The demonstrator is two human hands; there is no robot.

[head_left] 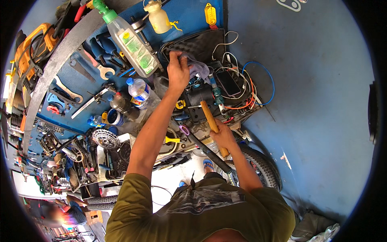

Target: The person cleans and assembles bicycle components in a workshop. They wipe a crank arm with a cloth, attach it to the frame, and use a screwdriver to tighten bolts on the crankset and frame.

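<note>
In the head view, a plain blue wall (314,101) fills the three o'clock side, and a blue tool board (185,14) curves round from nine to twelve o'clock behind a crowded counter (197,131). The left hand (178,74) reaches to just before twelve o'clock; its fingers are curled closed on a grey cloth (196,67), which hangs beside an open black case (197,43). The right hand (221,135), at four o'clock, has its fingers wrapped round a wooden handle (209,115) that tilts up toward twelve o'clock; what tool it belongs to, I cannot tell. Just beside it, toward six o'clock, slants a black rod (206,151). Near one o'clock a dark smartphone (228,84) lies among white, orange and blue cables. A spray bottle (135,48) with a green trigger stands toward eleven o'clock, a blue-capped plastic bottle (139,89) at ten, and a bicycle cassette (105,138) near nine. A knobbly bicycle tyre (264,163) shows at four o'clock, below the counter and beyond the right forearm.
</note>
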